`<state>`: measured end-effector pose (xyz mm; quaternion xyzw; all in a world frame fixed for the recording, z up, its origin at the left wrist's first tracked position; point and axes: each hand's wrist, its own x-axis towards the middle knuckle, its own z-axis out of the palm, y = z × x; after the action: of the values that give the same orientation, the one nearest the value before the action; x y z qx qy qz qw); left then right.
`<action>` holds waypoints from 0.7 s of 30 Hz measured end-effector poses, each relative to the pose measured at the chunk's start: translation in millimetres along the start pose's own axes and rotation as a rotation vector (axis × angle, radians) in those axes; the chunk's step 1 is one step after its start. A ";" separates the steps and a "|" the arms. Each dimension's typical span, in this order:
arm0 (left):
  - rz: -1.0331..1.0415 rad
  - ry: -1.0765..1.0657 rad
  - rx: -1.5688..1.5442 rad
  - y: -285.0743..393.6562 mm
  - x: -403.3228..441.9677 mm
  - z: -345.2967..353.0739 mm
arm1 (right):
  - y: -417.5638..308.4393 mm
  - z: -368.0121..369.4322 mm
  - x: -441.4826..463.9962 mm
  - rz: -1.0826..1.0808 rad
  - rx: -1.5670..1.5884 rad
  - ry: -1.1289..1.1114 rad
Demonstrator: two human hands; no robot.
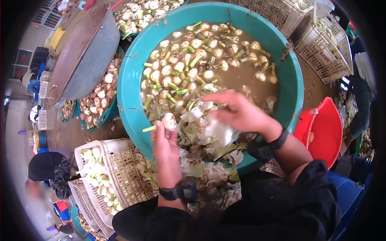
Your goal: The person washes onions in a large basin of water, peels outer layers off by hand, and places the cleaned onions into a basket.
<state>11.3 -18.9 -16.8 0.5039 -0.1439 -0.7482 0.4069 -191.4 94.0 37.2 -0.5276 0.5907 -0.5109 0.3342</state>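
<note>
Between the fingers of my left hand [165, 146] is a whitish bulb [169, 121] with a short green stem pointing left, held over the near left rim of a large teal tub [132, 96]. My right hand [237, 110] is over the tub, its forefinger stretched out to the left and its other fingers smeared by motion. A blurred pale peel [221, 132] lies just below it. Many trimmed bulbs [197, 56] float in the tub's brown water. Loose peels [193, 136] are heaped at its near side.
A white crate [128, 168] of peeled bulbs stands at the lower left. A metal wheelbarrow [86, 56] and a teal basket of bulbs [98, 100] are at the left. More crates [325, 48] are upper right, a red bucket [325, 132] right. Another person [48, 170] is lower left.
</note>
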 end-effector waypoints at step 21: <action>-0.113 0.014 0.021 12.4 5.6 5.9 | 69.8 9.6 -7.7 -0.005 -0.982 0.069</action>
<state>11.0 -32.1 -10.0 0.5210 -0.1204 -0.7646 0.3598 -200.4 93.6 -33.1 -0.6069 0.7713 -0.1899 0.0250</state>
